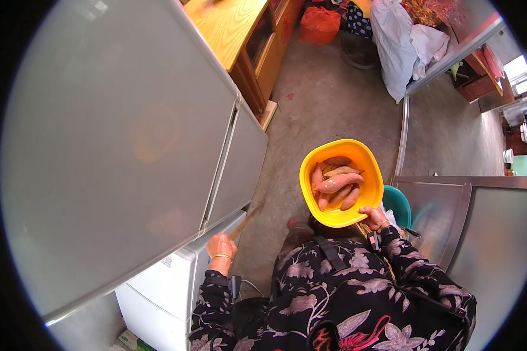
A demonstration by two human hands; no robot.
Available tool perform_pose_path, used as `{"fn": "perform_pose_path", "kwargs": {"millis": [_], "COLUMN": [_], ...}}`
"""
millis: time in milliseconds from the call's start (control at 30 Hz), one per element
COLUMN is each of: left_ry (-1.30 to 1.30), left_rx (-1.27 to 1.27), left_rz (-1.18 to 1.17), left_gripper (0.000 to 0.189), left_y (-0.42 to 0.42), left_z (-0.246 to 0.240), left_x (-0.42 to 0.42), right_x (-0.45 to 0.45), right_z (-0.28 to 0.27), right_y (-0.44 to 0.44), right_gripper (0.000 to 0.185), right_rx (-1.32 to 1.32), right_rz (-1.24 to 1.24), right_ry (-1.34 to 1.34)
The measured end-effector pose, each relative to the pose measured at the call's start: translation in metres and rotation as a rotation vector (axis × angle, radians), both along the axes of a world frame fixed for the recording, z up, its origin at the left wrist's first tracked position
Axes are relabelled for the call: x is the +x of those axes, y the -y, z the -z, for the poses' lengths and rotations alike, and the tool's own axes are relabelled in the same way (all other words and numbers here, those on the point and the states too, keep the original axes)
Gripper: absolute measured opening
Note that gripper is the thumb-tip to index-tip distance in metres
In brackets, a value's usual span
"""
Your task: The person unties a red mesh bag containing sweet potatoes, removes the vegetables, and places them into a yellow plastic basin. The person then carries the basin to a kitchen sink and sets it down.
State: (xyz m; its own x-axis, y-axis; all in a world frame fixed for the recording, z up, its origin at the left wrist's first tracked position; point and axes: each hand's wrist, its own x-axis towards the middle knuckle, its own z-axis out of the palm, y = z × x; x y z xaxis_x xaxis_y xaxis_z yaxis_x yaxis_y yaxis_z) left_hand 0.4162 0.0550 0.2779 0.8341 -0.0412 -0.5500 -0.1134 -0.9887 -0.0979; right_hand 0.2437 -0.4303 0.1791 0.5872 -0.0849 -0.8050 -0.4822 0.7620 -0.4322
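Note:
My right hand grips the near right rim of a yellow plastic basin, its thumb over the edge. Several reddish sweet potatoes lie together in the basin, which is tilted so its inside shows. My left hand is closed around the end of a thin wooden stick that slants away toward the floor. The stick's far end is hard to make out. A gold-coloured bracelet sits on each wrist.
At left stands a large grey refrigerator, with a white appliance beside it. Ahead is a wooden cabinet. A red plastic bag and white sacks rest on the concrete floor. A teal basin is near the metal-framed door.

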Motion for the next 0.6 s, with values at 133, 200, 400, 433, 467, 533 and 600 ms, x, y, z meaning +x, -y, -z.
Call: {"fn": "perform_pose_path", "kwargs": {"millis": [133, 200, 400, 433, 467, 533, 600], "left_ry": [-0.027, -0.014, 0.103, 0.109, 0.11, 0.138, 0.193], "left_rx": [0.0, -0.005, -0.04, -0.051, -0.064, -0.094, -0.118], "left_rz": [0.038, 0.067, 0.226, 0.238, 0.253, 0.283, 0.303], "left_gripper": [0.015, 0.016, 0.014, 0.014, 0.013, 0.012, 0.012], "left_y": [0.002, 0.008, 0.032, 0.035, 0.038, 0.043, 0.045], "left_z": [0.0, -0.007, -0.025, -0.025, -0.027, -0.028, -0.026], "left_x": [0.006, 0.005, 0.018, 0.021, 0.024, 0.03, 0.037], "right_x": [-0.014, -0.025, -0.049, -0.05, -0.052, -0.053, -0.054], "right_z": [0.003, -0.003, -0.024, -0.029, -0.033, -0.038, -0.036], "right_y": [0.005, 0.017, 0.027, 0.028, 0.029, 0.031, 0.029], "right_gripper": [0.054, 0.055, 0.054, 0.054, 0.055, 0.054, 0.053], "right_rx": [-0.019, -0.015, -0.028, -0.052, -0.053, -0.036, -0.012], "right_rz": [0.051, 0.087, 0.149, 0.168, 0.196, 0.217, 0.264], "right_ry": [0.027, 0.042, 0.028, -0.026, -0.022, 0.054, 0.111]}}
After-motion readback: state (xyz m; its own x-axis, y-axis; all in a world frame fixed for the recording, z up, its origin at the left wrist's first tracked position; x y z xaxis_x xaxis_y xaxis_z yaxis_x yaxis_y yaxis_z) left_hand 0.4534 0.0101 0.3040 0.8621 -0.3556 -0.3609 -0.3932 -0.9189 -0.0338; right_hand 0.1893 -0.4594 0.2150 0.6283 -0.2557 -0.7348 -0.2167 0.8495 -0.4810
